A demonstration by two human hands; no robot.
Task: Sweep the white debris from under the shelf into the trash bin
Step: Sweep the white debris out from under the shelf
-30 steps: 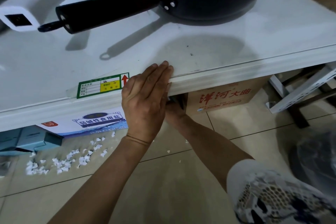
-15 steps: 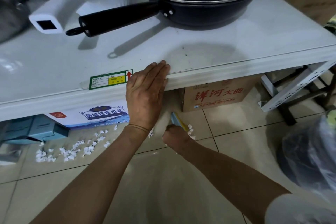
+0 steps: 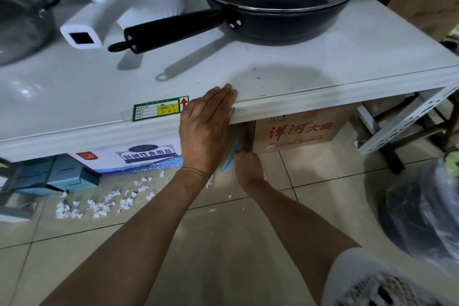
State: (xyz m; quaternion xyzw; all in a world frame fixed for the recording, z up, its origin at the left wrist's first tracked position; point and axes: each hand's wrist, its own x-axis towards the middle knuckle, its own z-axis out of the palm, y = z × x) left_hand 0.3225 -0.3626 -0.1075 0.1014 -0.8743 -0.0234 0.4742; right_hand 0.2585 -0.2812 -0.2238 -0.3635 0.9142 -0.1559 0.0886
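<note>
Right hand [image 3: 248, 166] grips half-hidden blue tool [image 3: 229, 160] | left hand [image 3: 206, 129] flat on shelf [image 3: 347, 62] edge

Both of my forearms are bare from elbow to wrist, with no sleeves reaching them. My left hand [image 3: 206, 129] wears no glove and no ring that I can see; a thin band [image 3: 195, 171] circles the wrist just below it. My right hand [image 3: 248, 166] is bare too, with nothing on its wrist. At the lower right corner of the view a white garment [image 3: 380, 281] with a dark, fine-patterned print covers part of me.
</note>
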